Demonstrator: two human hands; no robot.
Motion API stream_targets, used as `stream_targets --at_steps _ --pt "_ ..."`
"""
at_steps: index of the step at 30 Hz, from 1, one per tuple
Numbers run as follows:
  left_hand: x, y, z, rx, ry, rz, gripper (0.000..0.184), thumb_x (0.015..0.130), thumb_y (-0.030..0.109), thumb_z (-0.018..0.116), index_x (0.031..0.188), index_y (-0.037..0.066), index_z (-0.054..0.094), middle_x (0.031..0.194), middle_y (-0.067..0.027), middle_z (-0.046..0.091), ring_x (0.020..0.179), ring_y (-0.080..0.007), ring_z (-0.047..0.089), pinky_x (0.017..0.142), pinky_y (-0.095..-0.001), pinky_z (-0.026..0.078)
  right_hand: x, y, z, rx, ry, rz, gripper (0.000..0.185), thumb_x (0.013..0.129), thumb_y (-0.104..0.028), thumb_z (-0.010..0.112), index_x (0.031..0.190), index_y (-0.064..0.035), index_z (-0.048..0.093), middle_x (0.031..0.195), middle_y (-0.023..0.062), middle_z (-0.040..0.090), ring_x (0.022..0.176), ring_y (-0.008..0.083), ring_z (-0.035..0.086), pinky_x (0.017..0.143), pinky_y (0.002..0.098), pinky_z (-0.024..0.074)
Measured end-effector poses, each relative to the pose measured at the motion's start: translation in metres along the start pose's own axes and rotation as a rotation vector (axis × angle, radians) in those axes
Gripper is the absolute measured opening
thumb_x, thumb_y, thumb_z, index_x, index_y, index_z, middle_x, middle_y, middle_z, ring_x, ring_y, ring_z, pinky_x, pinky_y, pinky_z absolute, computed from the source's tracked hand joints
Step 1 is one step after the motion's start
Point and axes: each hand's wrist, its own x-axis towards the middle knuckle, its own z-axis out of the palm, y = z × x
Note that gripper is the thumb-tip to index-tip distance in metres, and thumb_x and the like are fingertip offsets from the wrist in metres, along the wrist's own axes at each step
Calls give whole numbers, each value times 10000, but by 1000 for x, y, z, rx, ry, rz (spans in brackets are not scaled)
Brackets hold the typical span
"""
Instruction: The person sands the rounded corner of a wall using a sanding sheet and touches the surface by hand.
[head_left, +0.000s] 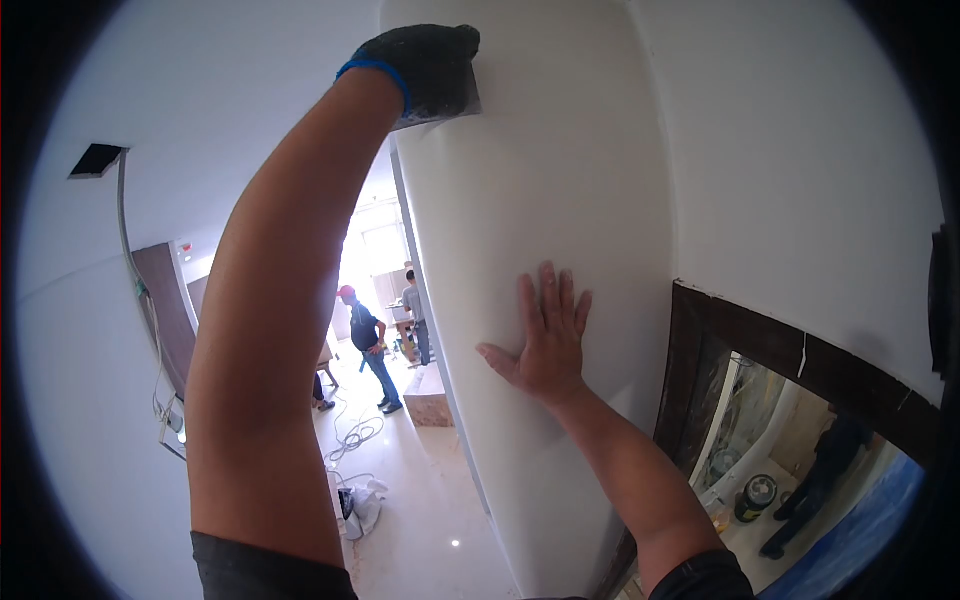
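My left hand (420, 65), in a dark glove with a blue cuff, reaches high up against the pale wall panel (560, 180). Its fingers are closed over a thin grey flat piece (462, 108), whose edge shows below the glove; whether it is a blade or a sheet I cannot tell. My bare right hand (545, 345) lies lower on the same panel, palm to the surface, fingers spread, holding nothing. Whitish dust marks its fingertips.
Right of the panel is a dark-framed mirror or glass (740, 420) reflecting a person and a bucket. Below left, cables (355, 430) and a white bag (368, 508) lie on the shiny floor. Two people (368, 345) stand farther off. A ceiling opening (97, 161) has a hanging conduit.
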Motion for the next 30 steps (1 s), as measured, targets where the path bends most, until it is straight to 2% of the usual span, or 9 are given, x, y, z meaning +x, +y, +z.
stream_targets --at_steps 4,7,10,17,19,22,25,28,30 --pt "-5 8 -11 -55 -35 -118 408 923 243 623 1266 22 639 1152 -219 752 1107 -390 727 972 -461 569 -1 -1 -1 3 -5 0 1132 846 -639 777 1680 -71 261 1722 303 208 1593 542 160 1219 759 44" --pt "-7 11 -8 -67 -31 -32 417 909 256 657 1252 20 639 1148 -226 751 1098 -389 730 955 -463 570 -1 2 -2 5 -29 16 1135 844 -640 778 1680 -73 260 1722 300 212 1592 541 167 1221 756 46" --pt "-7 10 -9 -91 -31 -121 382 904 205 647 1240 24 641 1144 -224 753 1090 -391 732 950 -465 571 -3 1 -2 2 -31 9 1139 842 -636 782 1682 -76 255 1725 296 207 1594 539 161 1219 760 47" --pt "15 -32 40 -25 42 106 308 915 201 638 1171 31 648 1115 -204 740 1056 -383 731 923 -456 577 -4 3 -1 8 -29 12 1137 845 -637 775 1686 -88 242 1728 286 202 1591 541 162 1210 773 45" --pt "-3 -6 18 -64 33 13 298 912 200 642 1158 33 650 1117 -195 732 1049 -375 726 911 -447 580 -3 4 0 14 -31 17 1125 863 -669 734 1693 -113 218 1730 271 201 1579 552 180 1200 790 42" --pt "-9 -11 8 -145 39 -80 280 914 170 626 1157 34 652 1124 -195 730 1043 -373 726 904 -442 584 -4 1 -3 19 -31 11 1136 838 -604 802 1681 -74 255 1725 299 204 1596 541 147 1216 763 39" --pt "-10 -6 11 -115 71 -2 289 923 184 623 1169 35 644 1107 -195 736 1040 -379 728 899 -451 585 -3 2 -5 28 -41 20 1130 836 -592 809 1679 -76 262 1723 302 203 1595 545 149 1217 763 38" --pt "-7 -12 10 -101 -23 -42 479 953 336 643 1296 1 637 1223 -215 742 1156 -369 719 1012 -448 559 -4 3 -3 28 -36 13 1131 840 -591 807 1682 -79 250 1725 303 195 1592 550 152 1217 763 36" --pt "-14 -2 2 -122 -33 -78 482 952 342 643 1296 4 638 1219 -216 741 1153 -365 719 1013 -449 559 -5 3 -3 30 -40 14 1133 846 -589 801 1686 -83 235 1727 303 191 1593 550 148 1217 763 34"
